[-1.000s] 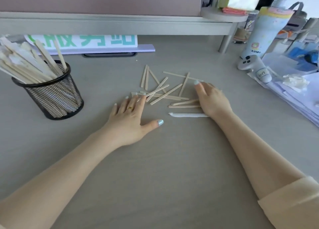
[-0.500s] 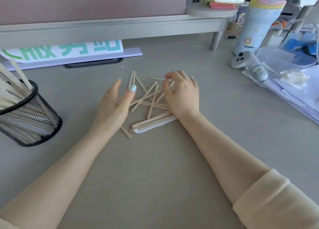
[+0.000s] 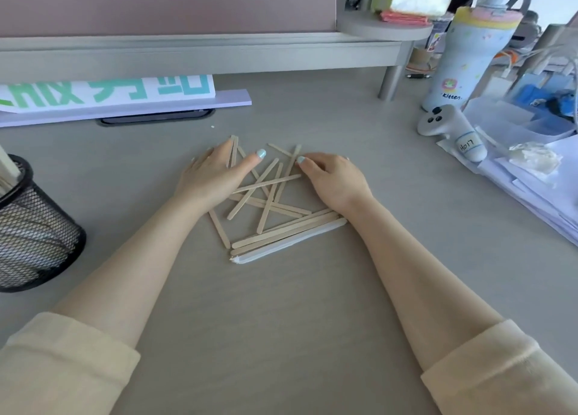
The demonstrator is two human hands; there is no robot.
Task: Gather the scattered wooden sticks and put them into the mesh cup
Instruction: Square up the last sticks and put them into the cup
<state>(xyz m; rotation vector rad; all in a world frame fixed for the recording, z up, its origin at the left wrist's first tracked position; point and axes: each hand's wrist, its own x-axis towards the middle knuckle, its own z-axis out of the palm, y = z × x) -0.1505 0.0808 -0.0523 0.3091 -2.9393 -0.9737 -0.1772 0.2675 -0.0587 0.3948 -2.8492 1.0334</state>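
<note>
Several flat wooden sticks lie crossed in a loose pile on the grey desk, with a white wrapped stick along the pile's near edge. My left hand lies flat on the pile's left side, fingers straight, touching two sticks. My right hand rests on the pile's right side with its fingers bent down onto the sticks. The black mesh cup stands at the far left edge and holds more sticks.
A raised grey shelf runs across the back with a green-lettered sign under it. At the right are a white controller, a pale blue bottle and stacked papers.
Both hands have closed in from the sides and pushed the sticks into a tighter pile. The view has shifted, so the cup sits further left.
</note>
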